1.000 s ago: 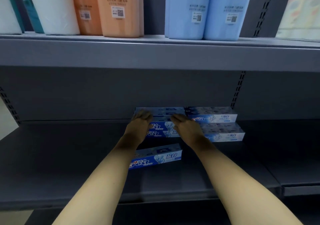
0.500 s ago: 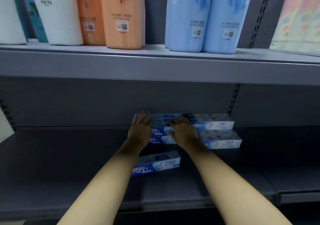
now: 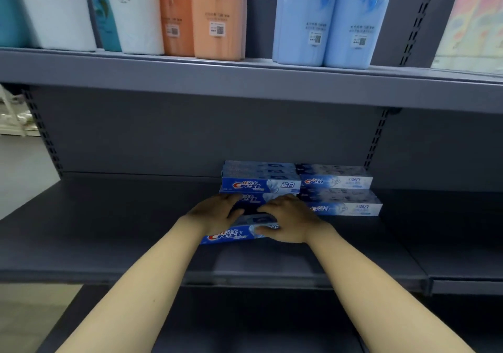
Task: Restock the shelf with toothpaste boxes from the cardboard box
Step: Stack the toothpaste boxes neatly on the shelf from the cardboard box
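Bottles are standing along the upper shelf (image 3: 245, 80), running left to right across the top of the frame: white bottles (image 3: 62, 12) at upper left, orange bottles (image 3: 204, 15) left of centre, pale blue bottles (image 3: 334, 18) right of centre, and a blurred pastel pack (image 3: 473, 26) at upper right. Below, the dark grey lower shelf (image 3: 109, 230) is spanning the middle of the frame.

Left of centre, the left hand (image 3: 217, 214) is resting palm down on the left part of a loose toothpaste box (image 3: 231, 234), which is lying slightly askew on the lower shelf in front of the stacks. Its fingers (image 3: 231, 200) are lying fairly straight and are reaching forward to the bottom box of the left stack (image 3: 261, 181); whether they are pressing that box cannot be told.

At centre, the left stack is sitting against the back panel, its top front face showing a blue Crest label. The right hand (image 3: 288, 222) is covering the right end of the loose toothpaste box, fingers curling over its top and front edge and appearing to be gripping it, with the thumb side lying towards the left hand.

Right of centre, the right stack (image 3: 340, 192) of paler boxes is standing two high, touching the left stack and sitting just beside the right hand. Both forearms are extending up from the bottom edge of the frame.
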